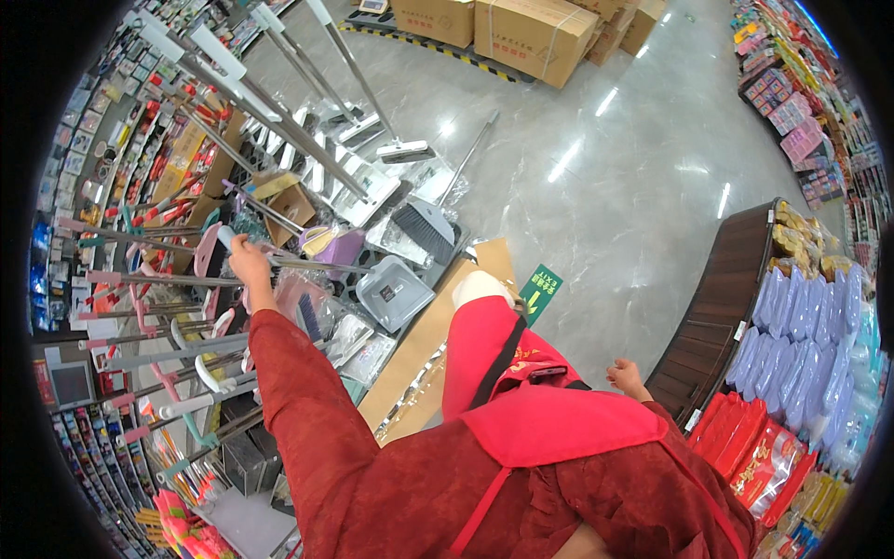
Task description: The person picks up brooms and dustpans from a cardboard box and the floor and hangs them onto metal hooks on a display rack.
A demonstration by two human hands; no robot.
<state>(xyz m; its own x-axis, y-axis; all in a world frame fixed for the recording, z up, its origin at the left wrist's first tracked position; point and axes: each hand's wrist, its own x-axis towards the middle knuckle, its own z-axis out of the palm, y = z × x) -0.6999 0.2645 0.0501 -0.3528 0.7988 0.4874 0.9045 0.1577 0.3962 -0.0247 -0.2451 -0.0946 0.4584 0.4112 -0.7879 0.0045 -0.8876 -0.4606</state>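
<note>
With my left hand [249,264] I grip the upper end of a long metal handle [318,265]. The handle runs to a grey long-handled dustpan [395,293], which rests tilted among other cleaning tools. Beside that dustpan, a grey broom [427,225] leans with its dark bristles downward. A purple dustpan [339,243] sits just beyond the handle. My right hand [626,377] hangs at my side near a dark wooden shelf unit, fingers loosely curled and apart, holding nothing visible.
Flattened cardboard [412,349] lies at my feet, near a green exit floor sign [543,290]. Several mops [405,151] stand ahead. Large cardboard boxes [534,35] sit behind striped edging. The wooden shelf unit [719,293] with bagged goods is on my right.
</note>
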